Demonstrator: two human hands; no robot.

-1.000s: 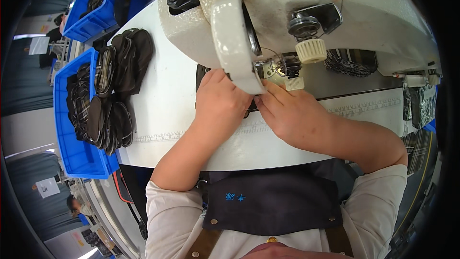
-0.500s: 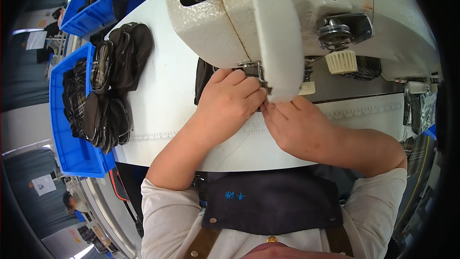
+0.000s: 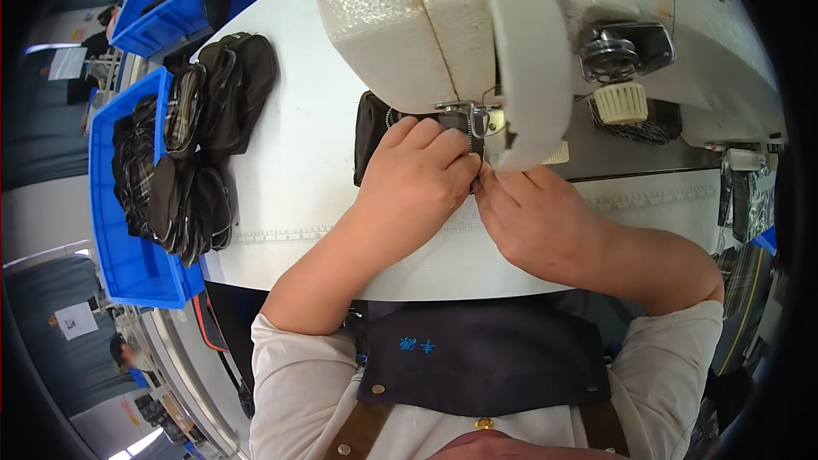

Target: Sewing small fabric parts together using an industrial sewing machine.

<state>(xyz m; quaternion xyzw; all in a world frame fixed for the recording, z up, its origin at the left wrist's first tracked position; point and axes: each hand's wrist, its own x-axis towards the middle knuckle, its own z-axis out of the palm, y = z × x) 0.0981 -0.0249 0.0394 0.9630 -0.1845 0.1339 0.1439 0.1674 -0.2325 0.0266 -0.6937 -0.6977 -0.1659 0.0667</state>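
A dark brown fabric piece (image 3: 368, 138) with a zipper lies under the presser foot (image 3: 482, 119) of a white sewing machine (image 3: 399, 38). My left hand (image 3: 419, 172) rests on the piece with curled fingers, its thumb and forefinger closed at the zipper edge just in front of the foot. Right beside it, my right hand (image 3: 532, 209) pinches the near end of the same edge, its fingertips touching those of the left. Part of the right fingers sits behind the machine's white guard (image 3: 532, 68). Most of the piece is hidden beneath my left hand.
Stacks of dark brown and plaid fabric pieces (image 3: 239, 89) lie at the table's left side. A blue bin (image 3: 175, 290) with more pieces stands beside them; another blue bin (image 3: 136, 38) is farther back. A printed ruler strip (image 3: 281, 235) runs across the white table (image 3: 298, 153).
The view has shifted a little, so the machine sits farther right in it. The foot and more of the fabric's left side now show. Both hands keep their hold near the foot.
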